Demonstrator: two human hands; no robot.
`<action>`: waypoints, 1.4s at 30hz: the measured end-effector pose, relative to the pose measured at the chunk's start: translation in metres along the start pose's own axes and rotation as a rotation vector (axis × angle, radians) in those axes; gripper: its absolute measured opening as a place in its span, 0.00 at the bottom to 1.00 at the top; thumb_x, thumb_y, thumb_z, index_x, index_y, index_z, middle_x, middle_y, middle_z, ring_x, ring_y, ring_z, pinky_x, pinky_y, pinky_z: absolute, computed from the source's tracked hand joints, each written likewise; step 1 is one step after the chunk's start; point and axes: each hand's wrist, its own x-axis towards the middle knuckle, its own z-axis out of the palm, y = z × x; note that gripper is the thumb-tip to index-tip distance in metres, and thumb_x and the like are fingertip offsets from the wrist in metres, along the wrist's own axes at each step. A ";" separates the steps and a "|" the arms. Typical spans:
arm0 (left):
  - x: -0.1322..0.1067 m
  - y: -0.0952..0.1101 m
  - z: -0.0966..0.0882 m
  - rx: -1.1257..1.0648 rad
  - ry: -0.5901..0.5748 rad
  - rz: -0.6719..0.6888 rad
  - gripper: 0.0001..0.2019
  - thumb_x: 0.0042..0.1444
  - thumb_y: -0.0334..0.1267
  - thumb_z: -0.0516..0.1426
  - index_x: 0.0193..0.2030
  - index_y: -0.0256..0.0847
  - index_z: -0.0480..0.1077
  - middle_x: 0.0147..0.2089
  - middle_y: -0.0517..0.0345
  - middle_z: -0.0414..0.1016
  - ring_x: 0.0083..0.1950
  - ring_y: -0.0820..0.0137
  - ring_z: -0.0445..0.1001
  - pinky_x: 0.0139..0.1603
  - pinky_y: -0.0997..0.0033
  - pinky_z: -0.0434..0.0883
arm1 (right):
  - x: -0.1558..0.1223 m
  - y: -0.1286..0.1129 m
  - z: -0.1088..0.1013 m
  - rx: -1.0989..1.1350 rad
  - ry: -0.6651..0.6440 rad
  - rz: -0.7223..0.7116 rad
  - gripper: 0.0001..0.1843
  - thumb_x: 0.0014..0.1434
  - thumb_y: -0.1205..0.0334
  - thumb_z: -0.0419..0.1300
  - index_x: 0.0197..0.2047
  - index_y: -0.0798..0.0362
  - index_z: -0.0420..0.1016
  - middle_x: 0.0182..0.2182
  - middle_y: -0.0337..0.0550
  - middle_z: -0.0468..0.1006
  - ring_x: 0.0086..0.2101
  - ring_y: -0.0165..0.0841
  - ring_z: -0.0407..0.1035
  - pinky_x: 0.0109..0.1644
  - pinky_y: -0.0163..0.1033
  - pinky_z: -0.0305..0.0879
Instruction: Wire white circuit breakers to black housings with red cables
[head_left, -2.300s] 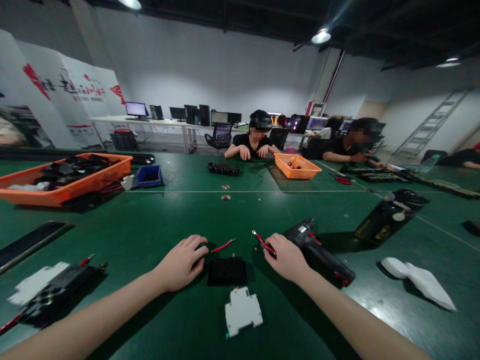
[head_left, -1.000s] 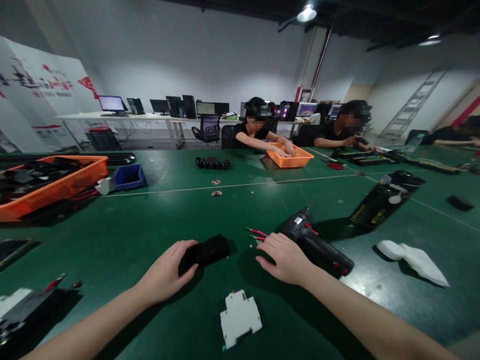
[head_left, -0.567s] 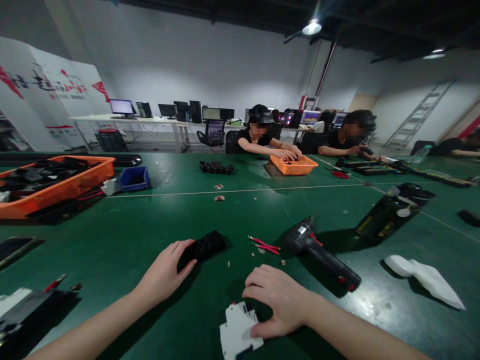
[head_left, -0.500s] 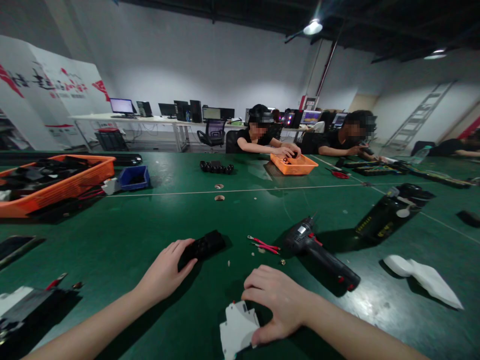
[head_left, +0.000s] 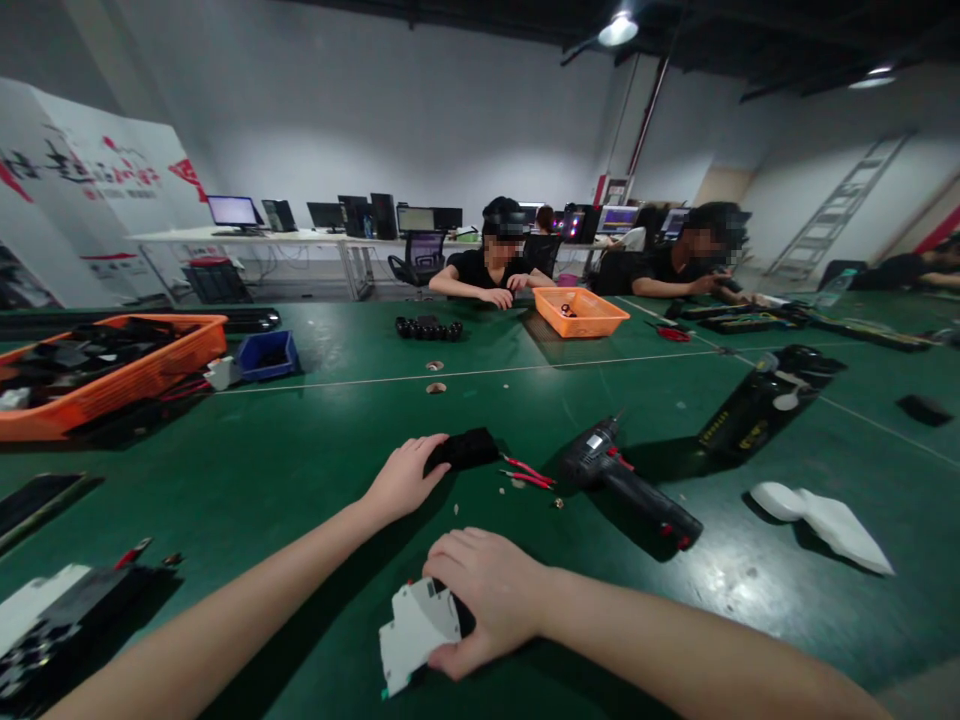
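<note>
My left hand (head_left: 405, 482) is closed around the near end of a black rectangular part (head_left: 472, 449), whose far end reaches the short red wires (head_left: 531, 474). Low in the middle, my right hand (head_left: 495, 588) grips a white circuit breaker (head_left: 417, 626) by its right side, thumb at the lower edge and fingers over the top. A small brass-coloured piece (head_left: 559, 503) lies near the wires. Just right of them, a black cordless screwdriver (head_left: 619, 485) rests on its side, its bit pointing away from me.
At left stand an orange basket (head_left: 150, 375) of black parts and a blue bin (head_left: 268, 357). A black-and-white assembly (head_left: 60, 620) lies front left. A black bottle (head_left: 765, 405) and crumpled white tissue (head_left: 825, 520) are at right. Across the green table, co-workers sit near another orange basket (head_left: 585, 322).
My left hand has moved right and away from me with the black part, up to the red wires. My right hand has shifted left with the circuit breaker. A co-worker's hands have left their basket.
</note>
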 end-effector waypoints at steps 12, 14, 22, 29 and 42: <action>-0.113 0.022 -0.052 -0.378 -0.187 0.003 0.21 0.68 0.47 0.48 0.64 0.46 0.61 0.59 0.50 0.72 0.58 0.63 0.72 0.59 0.59 0.71 | -0.012 0.014 -0.004 -0.120 0.111 0.122 0.28 0.63 0.54 0.60 0.61 0.57 0.61 0.49 0.53 0.77 0.46 0.42 0.73 0.49 0.45 0.68; -0.124 0.026 -0.056 -0.298 -0.236 0.091 0.21 0.65 0.47 0.53 0.63 0.46 0.62 0.58 0.49 0.72 0.57 0.61 0.72 0.59 0.58 0.71 | -0.011 0.013 -0.003 -0.144 0.128 0.131 0.26 0.64 0.53 0.59 0.61 0.56 0.62 0.49 0.52 0.77 0.46 0.41 0.73 0.50 0.45 0.68; -0.118 0.031 -0.059 -0.154 -0.269 0.195 0.12 0.64 0.38 0.52 0.53 0.43 0.68 0.47 0.51 0.75 0.47 0.65 0.73 0.50 0.63 0.71 | -0.034 0.025 -0.026 -0.338 0.125 0.149 0.28 0.65 0.51 0.56 0.63 0.59 0.63 0.53 0.57 0.75 0.48 0.46 0.71 0.51 0.51 0.69; -0.120 0.031 -0.058 -0.132 -0.230 0.177 0.14 0.64 0.37 0.51 0.55 0.42 0.68 0.50 0.48 0.76 0.49 0.63 0.73 0.52 0.59 0.72 | -0.054 0.053 -0.053 -0.461 0.262 0.515 0.11 0.64 0.65 0.54 0.48 0.57 0.71 0.46 0.53 0.74 0.46 0.43 0.69 0.50 0.47 0.67; -0.120 0.028 -0.058 -0.224 -0.214 0.015 0.11 0.62 0.39 0.53 0.51 0.43 0.69 0.50 0.52 0.76 0.49 0.64 0.75 0.50 0.60 0.76 | -0.058 0.067 -0.045 -0.510 0.132 0.599 0.04 0.63 0.68 0.55 0.37 0.55 0.71 0.36 0.48 0.74 0.37 0.38 0.70 0.41 0.42 0.66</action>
